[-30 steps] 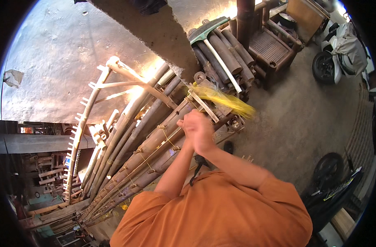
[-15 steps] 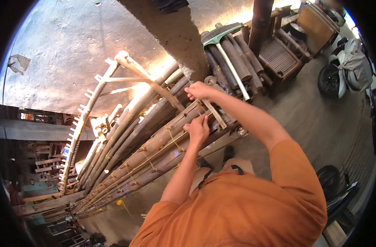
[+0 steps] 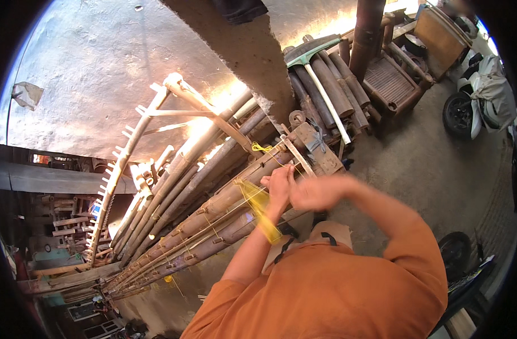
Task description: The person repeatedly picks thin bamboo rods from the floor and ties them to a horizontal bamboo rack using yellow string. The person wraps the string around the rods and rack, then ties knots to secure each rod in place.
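Note:
My left hand (image 3: 278, 185) is at the near end of a long bundle of bamboo poles (image 3: 216, 212), its fingers pressed together at the bamboo; what they grip is hidden. Right beside it is my right hand (image 3: 315, 193), smeared by motion, so its fingers cannot be read. A blurred yellow cord (image 3: 254, 195) sweeps across my left wrist and over the bamboo. More yellow string (image 3: 262, 148) is looped near a short wooden crosspiece (image 3: 298, 155) at the bundle's end. Thin yellow ties circle the poles further along.
A bamboo frame with many pegs (image 3: 122, 161) leans against the grey wall (image 3: 100, 73). Behind my hands lie stacked bamboo tubes (image 3: 332, 85) with a green-headed squeegee (image 3: 320, 93) across them. A bamboo chair (image 3: 388, 85) and a covered motorbike (image 3: 484, 96) stand right.
My right hand has come down and toward me, beside my left hand, which moved slightly nearer. A blurred yellow cord now crosses my left wrist. The wooden block behind the crosspiece is now uncovered.

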`<state>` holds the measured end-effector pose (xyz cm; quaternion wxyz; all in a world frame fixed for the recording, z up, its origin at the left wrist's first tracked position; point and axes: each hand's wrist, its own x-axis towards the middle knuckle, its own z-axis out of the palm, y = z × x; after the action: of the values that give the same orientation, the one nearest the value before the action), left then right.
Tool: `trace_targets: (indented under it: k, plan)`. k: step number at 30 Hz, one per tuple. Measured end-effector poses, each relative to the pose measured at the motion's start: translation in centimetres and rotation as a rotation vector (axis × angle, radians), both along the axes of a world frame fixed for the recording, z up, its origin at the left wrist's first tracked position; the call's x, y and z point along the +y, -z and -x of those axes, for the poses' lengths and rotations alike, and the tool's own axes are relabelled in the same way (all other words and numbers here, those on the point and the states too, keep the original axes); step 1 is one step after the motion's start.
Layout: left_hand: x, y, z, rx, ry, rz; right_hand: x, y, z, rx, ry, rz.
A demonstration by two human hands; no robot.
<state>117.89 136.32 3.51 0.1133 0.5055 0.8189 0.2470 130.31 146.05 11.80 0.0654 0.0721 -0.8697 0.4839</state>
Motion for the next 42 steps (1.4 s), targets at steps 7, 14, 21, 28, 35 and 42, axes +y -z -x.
trace_targets:
  k: [7,14,21,28,35,42]
  plan:
    - [5.4,-2.3,4.7,-0.642,0.026,-0.294,-8.2,7.2,-4.1,-0.301,0.508,0.244]
    - [11.1,7.4,13.7,-0.101,0.012,-0.012,-11.1,9.2,-5.4,-0.366,0.616,-0.021]
    - [-3.9,-0.5,24.7,-0.228,0.045,-0.095,-23.5,6.8,3.7,0.015,0.766,0.0]
    - [-28.9,-0.7,26.3,-0.192,0.186,0.342,-37.3,10.7,16.5,-0.087,0.812,1.976]
    - [-30.6,9.4,27.0,-0.3,0.072,-0.285,-34.9,0.3,31.0,0.25,0.699,0.893]
    - [-28.5,-1.4,24.4,-0.346,0.15,0.183,-23.1,7.2,32.2,-0.276,0.806,0.179]
